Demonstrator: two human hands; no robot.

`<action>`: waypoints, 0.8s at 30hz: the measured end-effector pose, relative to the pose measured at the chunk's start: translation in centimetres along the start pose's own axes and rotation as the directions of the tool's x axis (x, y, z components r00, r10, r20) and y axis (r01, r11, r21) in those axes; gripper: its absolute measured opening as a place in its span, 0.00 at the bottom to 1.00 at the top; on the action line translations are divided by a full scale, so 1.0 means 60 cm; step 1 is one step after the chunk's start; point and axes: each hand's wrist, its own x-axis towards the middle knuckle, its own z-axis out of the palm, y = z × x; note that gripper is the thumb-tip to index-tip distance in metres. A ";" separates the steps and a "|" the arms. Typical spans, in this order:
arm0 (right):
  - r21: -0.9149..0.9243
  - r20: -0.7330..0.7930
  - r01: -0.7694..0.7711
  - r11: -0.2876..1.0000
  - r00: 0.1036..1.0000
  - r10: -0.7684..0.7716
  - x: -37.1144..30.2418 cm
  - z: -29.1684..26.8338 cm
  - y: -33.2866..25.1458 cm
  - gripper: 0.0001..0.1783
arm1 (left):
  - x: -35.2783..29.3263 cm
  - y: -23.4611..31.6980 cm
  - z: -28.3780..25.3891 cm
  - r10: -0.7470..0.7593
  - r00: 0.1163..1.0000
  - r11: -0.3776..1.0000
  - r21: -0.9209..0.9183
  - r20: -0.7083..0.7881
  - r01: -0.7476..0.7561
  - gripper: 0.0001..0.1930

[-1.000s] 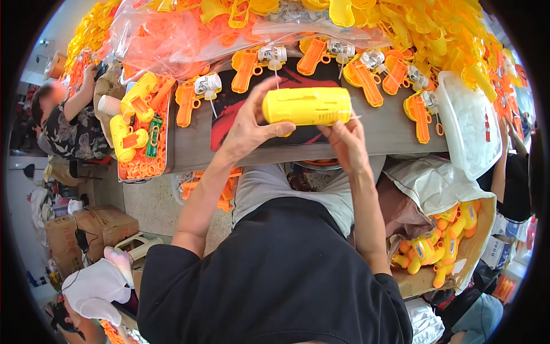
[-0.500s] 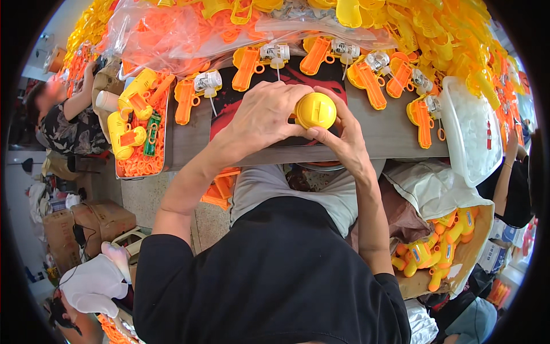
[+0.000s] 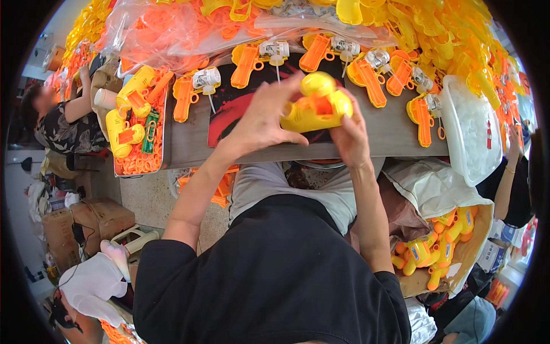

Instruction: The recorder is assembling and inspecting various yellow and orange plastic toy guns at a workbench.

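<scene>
A yellow plastic toy gun [image 3: 312, 117], with a rounded knob on top and an orange part inside its opening, is held above the table's near edge. My right hand [image 3: 352, 137] grips its right end, thumb in front and fingers behind. At its left end is my left hand [image 3: 255, 117], slightly blurred, fingers and thumb spread apart; whether they touch the toy I cannot tell. Behind my hands lies a black and red mat [image 3: 220, 123]. Several orange handle assemblies with clear cylinders, such as one handle [image 3: 246, 67], lie in an arc along the table.
A tray [image 3: 166, 143] of small orange rings and yellow toys stands at left. On the right are a white tub [image 3: 472, 132] of translucent parts and a lined box [image 3: 481, 246] of finished-looking toys. Yellow shells [image 3: 424, 34] pile up at the back. Other people sit nearby.
The yellow toy has turned from end-on to sideways, showing its orange inside. My left hand has loosened and shifted slightly left, while my right hand keeps hold.
</scene>
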 end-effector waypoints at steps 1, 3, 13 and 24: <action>-0.003 0.009 -0.048 0.999 0.999 0.048 -0.003 0.003 0.007 0.42 | 0.000 -0.002 0.002 -0.006 1.000 1.000 -0.001 -0.001 0.006 0.46; -0.040 -0.013 -0.119 0.992 0.993 0.118 -0.005 -0.004 -0.011 0.43 | 0.004 -0.009 0.005 -0.127 0.973 0.986 -0.080 0.192 0.144 0.36; -0.752 0.016 -0.078 0.655 0.990 0.137 0.000 -0.033 -0.039 0.37 | 0.012 -0.022 0.019 0.035 0.999 0.972 -0.233 0.032 -0.027 0.39; -0.751 0.035 -0.005 0.661 0.998 0.047 0.000 -0.033 -0.009 0.36 | -0.001 -0.042 0.058 -0.019 0.999 0.942 -0.333 0.048 0.033 0.33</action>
